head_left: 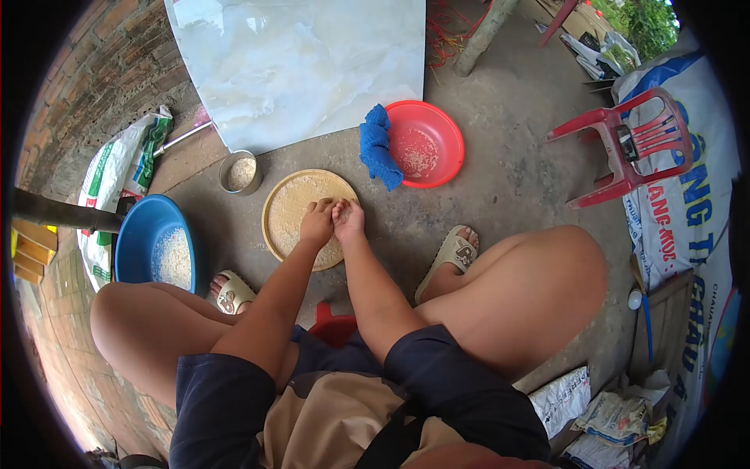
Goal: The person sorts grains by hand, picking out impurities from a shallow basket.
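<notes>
A round woven tray (271,227) lies on the floor with pale grains, like rice, spread over it. Both hands are close together above its right half. My left hand (316,224) is back up, its fingers bent and drawn in near my right hand; whatever its fingertips hold is hidden. Palm up, my right hand (348,220) has its fingers curled inward, and I cannot make out what lies in them. Behind the tray on the left stands a metal bowl (241,173) of similar grains. To its right is a red basin (443,148) with some grains in the bottom.
A blue cloth (378,148) hangs over the red basin's rim. At left stands a blue basin (133,248) holding grains. A large pale sheet (305,70) lies ahead. On the right are a red plastic chair (625,148) and printed sacks (672,219). My sandalled feet flank the tray.
</notes>
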Available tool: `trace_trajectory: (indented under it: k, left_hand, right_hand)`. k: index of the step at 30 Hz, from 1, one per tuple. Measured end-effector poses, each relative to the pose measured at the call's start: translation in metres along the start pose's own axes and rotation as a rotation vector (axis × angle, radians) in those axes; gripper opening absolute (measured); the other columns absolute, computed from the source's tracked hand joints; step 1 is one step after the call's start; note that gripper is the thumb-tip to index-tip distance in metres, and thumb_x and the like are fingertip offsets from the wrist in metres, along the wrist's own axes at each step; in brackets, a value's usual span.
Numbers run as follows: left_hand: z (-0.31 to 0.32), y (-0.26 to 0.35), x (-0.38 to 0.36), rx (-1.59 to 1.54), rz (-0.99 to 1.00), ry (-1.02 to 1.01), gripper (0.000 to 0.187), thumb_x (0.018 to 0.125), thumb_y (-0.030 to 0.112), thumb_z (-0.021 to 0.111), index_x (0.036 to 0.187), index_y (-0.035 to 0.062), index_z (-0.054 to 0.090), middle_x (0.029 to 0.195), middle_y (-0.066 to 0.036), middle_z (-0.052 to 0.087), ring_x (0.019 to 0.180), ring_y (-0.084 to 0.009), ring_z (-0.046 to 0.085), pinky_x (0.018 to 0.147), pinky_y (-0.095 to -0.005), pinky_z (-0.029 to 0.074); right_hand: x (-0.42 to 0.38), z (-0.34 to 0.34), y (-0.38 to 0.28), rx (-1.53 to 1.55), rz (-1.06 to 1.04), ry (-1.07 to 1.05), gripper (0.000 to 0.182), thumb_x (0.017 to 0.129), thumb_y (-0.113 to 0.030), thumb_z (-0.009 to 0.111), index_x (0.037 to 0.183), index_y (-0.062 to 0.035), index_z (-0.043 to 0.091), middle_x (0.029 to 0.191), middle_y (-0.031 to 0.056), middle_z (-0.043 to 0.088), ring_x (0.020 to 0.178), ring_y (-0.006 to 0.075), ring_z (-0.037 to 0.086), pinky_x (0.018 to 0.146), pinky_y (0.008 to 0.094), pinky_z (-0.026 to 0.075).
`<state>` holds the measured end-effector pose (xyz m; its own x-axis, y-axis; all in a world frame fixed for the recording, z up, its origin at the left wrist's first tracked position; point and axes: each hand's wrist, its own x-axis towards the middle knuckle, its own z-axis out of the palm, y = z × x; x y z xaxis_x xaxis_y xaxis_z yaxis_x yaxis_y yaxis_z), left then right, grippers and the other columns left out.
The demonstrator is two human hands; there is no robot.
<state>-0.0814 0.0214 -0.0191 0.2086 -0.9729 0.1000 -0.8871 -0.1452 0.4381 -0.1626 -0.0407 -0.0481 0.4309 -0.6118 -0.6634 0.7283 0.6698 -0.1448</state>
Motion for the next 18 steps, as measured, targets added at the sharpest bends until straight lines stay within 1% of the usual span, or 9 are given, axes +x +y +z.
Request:
trace_trajectory:
  k: [4,6,7,9,10,12,13,15,18]
  left_hand:
    - [0.003,0.002,-0.005,0.077,0.045,0.014,0.030,0.076,0.012,0.053,0.105,0.0098,0.059,0.112,-0.006,0.053,0.101,-0.0256,0.049,0.088,-0.0335,0.043]
    - [0.003,0.008,-0.007,0.045,0.077,-0.109,0.027,0.073,0.010,0.055,0.099,0.0048,0.058,0.105,-0.011,0.054,0.097,-0.0293,0.050,0.082,-0.0372,0.045]
    - [0.007,0.009,-0.005,0.043,0.078,-0.109,0.027,0.073,0.010,0.055,0.099,0.0048,0.058,0.105,-0.011,0.054,0.097,-0.0293,0.050,0.082,-0.0372,0.045]
    - [0.018,0.010,-0.006,-0.131,-0.024,0.025,0.018,0.073,0.009,0.055,0.089,0.0022,0.057,0.094,-0.015,0.055,0.089,-0.0339,0.053,0.075,-0.0407,0.046]
    - [0.022,0.007,-0.005,-0.131,-0.025,0.023,0.018,0.073,0.009,0.055,0.089,0.0022,0.057,0.094,-0.015,0.055,0.089,-0.0339,0.053,0.075,-0.0407,0.046]
    - [0.025,0.002,0.002,-0.194,-0.029,0.029,0.011,0.074,0.008,0.054,0.082,0.0003,0.055,0.085,-0.018,0.056,0.079,-0.0385,0.055,0.070,-0.0444,0.046]
    - [0.024,0.000,0.006,-0.195,-0.033,0.027,0.011,0.074,0.008,0.054,0.082,0.0003,0.055,0.085,-0.018,0.056,0.079,-0.0385,0.055,0.070,-0.0444,0.046]
    - [0.019,-0.004,0.013,-0.197,-0.190,0.043,0.009,0.079,0.008,0.052,0.081,0.0003,0.057,0.081,-0.019,0.057,0.078,-0.0368,0.057,0.073,-0.0429,0.047]
    - [0.007,-0.020,0.020,-0.239,-0.273,0.199,0.008,0.079,0.007,0.054,0.080,-0.0006,0.057,0.079,-0.020,0.059,0.075,-0.0361,0.058,0.068,-0.0428,0.047]
  right_hand:
    - [0.004,0.006,-0.006,-0.034,-0.015,0.042,0.032,0.092,-0.027,0.037,0.079,-0.0044,0.056,0.065,0.0031,0.054,0.053,0.0142,0.051,0.048,0.0223,0.045]
    - [0.007,0.008,-0.010,0.061,-0.084,0.064,0.032,0.092,-0.028,0.037,0.079,-0.0049,0.055,0.065,0.0029,0.053,0.055,0.0146,0.051,0.049,0.0231,0.045]
    - [0.009,0.009,-0.013,0.061,-0.085,0.065,0.032,0.092,-0.028,0.037,0.079,-0.0049,0.055,0.065,0.0029,0.053,0.055,0.0146,0.051,0.049,0.0231,0.045]
    - [0.012,0.007,-0.016,0.069,-0.087,0.031,0.033,0.092,-0.029,0.036,0.079,-0.0048,0.055,0.064,0.0030,0.052,0.055,0.0154,0.051,0.052,0.0245,0.045]
    - [0.015,0.008,-0.016,0.069,-0.087,0.033,0.033,0.092,-0.029,0.036,0.079,-0.0048,0.055,0.064,0.0030,0.052,0.055,0.0154,0.051,0.052,0.0245,0.045]
    - [0.019,0.010,-0.016,0.057,-0.101,0.075,0.033,0.092,-0.029,0.035,0.080,-0.0048,0.054,0.068,0.0041,0.053,0.060,0.0165,0.052,0.054,0.0251,0.046]
    - [0.020,0.010,-0.015,0.056,-0.099,0.078,0.033,0.092,-0.029,0.035,0.080,-0.0048,0.054,0.068,0.0041,0.053,0.060,0.0165,0.052,0.054,0.0251,0.046]
    - [0.022,0.012,-0.010,-0.010,-0.095,0.097,0.032,0.092,-0.027,0.034,0.084,-0.0038,0.053,0.075,0.0062,0.054,0.066,0.0175,0.053,0.060,0.0260,0.048]
    - [0.020,0.020,-0.002,-0.062,-0.056,0.146,0.030,0.092,-0.026,0.033,0.088,-0.0022,0.051,0.080,0.0076,0.054,0.071,0.0183,0.053,0.065,0.0268,0.049]
